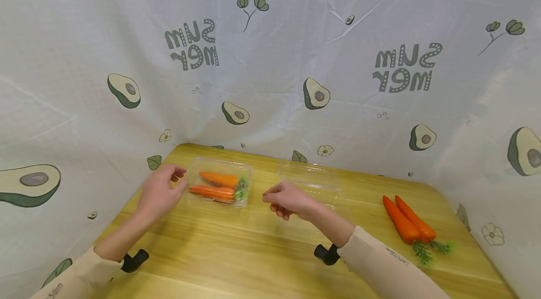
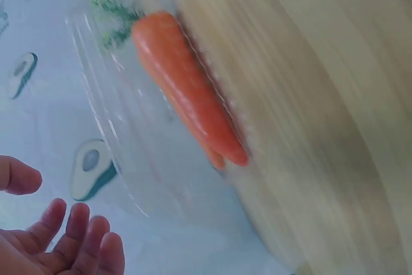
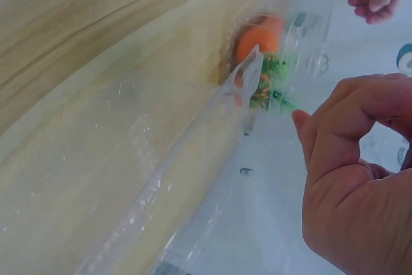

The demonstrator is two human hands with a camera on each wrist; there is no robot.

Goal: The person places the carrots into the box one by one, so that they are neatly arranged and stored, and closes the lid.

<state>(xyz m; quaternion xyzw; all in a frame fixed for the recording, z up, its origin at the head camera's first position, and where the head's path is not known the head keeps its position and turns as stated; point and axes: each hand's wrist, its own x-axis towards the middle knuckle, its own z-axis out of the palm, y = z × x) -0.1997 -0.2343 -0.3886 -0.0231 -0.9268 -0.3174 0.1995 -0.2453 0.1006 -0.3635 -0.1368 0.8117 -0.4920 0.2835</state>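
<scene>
A clear plastic box (image 1: 220, 166) with orange carrots (image 1: 220, 180) and green tops in it sits at the table's back left. Just left of this box my left hand (image 1: 160, 191) hovers with fingers loosely bent, holding nothing; the left wrist view shows its fingers (image 2: 77, 243) apart from the plastic. My right hand (image 1: 289, 198) hangs between that box and a second clear plastic container (image 1: 317, 190), whose lid stands raised at the back. In the right wrist view its fingers (image 3: 341, 120) are loosely curled with nothing visible in them. Part of the second container is hidden behind my right forearm.
Two loose carrots (image 1: 407, 221) with green tops lie side by side at the right of the wooden table (image 1: 211, 252). A white curtain (image 1: 274, 55) with avocado prints hangs behind the table and along its sides.
</scene>
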